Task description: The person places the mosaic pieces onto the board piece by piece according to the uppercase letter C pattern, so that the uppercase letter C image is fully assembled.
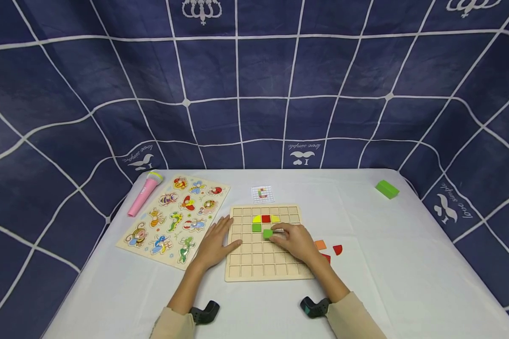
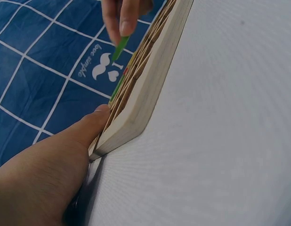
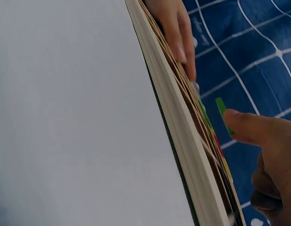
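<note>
My right hand (image 1: 296, 241) pinches a green square tile (image 1: 267, 234) just over the wooden grid board (image 1: 246, 272). In the right wrist view that tile (image 3: 224, 116) is held edge-on between thumb and fingers, apart from the board. On the board a yellow rounded piece (image 1: 257, 219), a red square (image 1: 266, 219) and another yellow piece (image 1: 275, 219) form a row, with a green square (image 1: 256, 228) below the left one. My left hand (image 1: 214, 242) rests on the board's left edge, fingers and thumb extended; the thumb (image 2: 96, 120) lies on the rim.
A pattern card (image 1: 262, 194) lies behind the board. To the left are an insect puzzle board (image 1: 174, 221) and a pink toy microphone (image 1: 145, 193). Orange (image 1: 320, 245) and red pieces (image 1: 337, 249) lie right of the board; a green block (image 1: 387, 189) sits far right.
</note>
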`<action>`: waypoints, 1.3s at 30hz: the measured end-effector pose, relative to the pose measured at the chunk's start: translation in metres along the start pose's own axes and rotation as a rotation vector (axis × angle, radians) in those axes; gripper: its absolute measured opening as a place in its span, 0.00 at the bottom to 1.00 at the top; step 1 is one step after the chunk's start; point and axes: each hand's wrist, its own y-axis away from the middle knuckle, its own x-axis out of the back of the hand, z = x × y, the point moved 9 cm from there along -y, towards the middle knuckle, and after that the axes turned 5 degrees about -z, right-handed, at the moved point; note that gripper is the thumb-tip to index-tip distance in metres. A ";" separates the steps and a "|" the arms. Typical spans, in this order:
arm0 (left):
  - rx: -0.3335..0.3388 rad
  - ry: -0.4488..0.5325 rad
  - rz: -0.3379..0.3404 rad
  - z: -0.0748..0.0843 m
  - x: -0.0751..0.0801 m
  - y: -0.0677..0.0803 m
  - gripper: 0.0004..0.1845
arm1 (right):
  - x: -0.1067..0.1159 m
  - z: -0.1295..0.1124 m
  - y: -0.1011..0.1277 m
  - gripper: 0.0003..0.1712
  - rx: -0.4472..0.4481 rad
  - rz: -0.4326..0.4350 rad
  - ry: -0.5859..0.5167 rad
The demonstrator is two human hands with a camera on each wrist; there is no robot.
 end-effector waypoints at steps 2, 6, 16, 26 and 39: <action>0.001 -0.004 0.003 0.000 0.000 0.000 0.42 | -0.007 -0.008 -0.003 0.17 0.016 -0.006 0.009; -0.006 -0.004 0.011 0.001 0.001 0.000 0.42 | -0.019 -0.016 -0.008 0.17 0.033 -0.011 0.042; 0.005 -0.010 -0.005 0.001 0.001 0.001 0.42 | -0.029 -0.018 -0.011 0.17 0.043 -0.016 0.075; 0.010 -0.006 -0.006 0.000 0.000 0.001 0.43 | -0.030 -0.018 -0.012 0.18 0.047 -0.023 0.072; 0.001 -0.007 0.003 0.000 0.001 0.001 0.43 | -0.011 -0.012 0.002 0.16 0.026 -0.021 0.027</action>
